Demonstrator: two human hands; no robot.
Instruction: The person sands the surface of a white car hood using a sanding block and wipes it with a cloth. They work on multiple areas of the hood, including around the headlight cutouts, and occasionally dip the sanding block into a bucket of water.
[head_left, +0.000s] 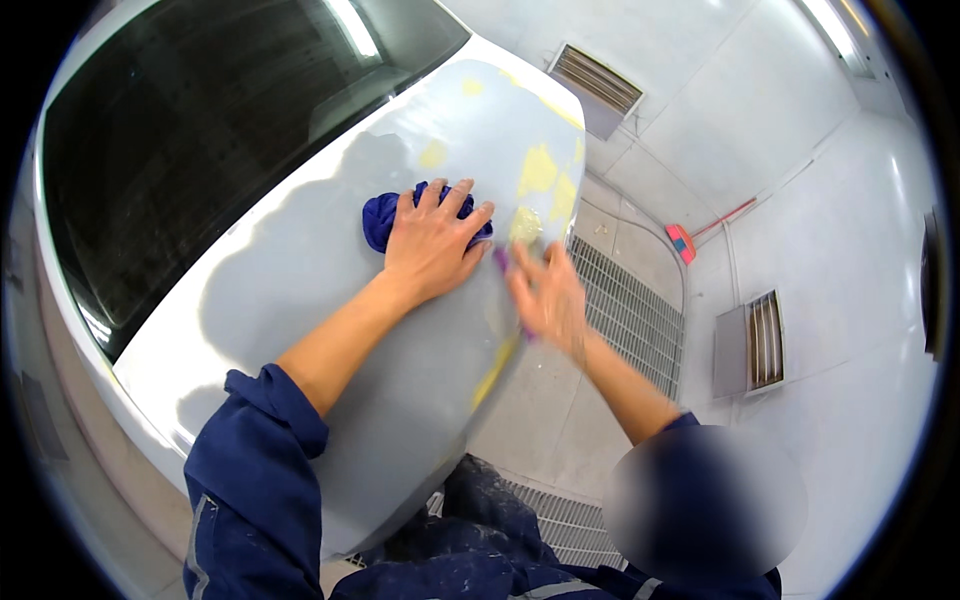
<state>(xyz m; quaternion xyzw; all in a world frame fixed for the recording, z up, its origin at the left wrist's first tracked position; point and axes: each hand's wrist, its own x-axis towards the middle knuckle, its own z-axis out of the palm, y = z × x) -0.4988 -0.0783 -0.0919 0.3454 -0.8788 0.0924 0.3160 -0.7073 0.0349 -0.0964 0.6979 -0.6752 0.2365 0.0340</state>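
Observation:
My left hand (pixel 432 240) presses a bunched dark blue cloth (pixel 380 222) onto a car panel (pixel 300 290), with its fingers spread over the folds. The panel is white at its border and matte grey over most of its surface, with yellow patches (pixel 538 170) along the right edge. By that edge my right hand (pixel 545 295) is smeared by motion. A thin purple piece (pixel 502 262) shows at both sides of this hand, mostly hidden under it. Just beyond the fingers lies a pale, wet-looking yellowish patch (pixel 526 226).
The dark rear window (pixel 230 130) lies to the left. Right of the car are floor gratings (pixel 630 310), a hose or cable (pixel 640 205) and a red broom (pixel 682 243) against the white wall. Wall vents (pixel 766 340) sit low down.

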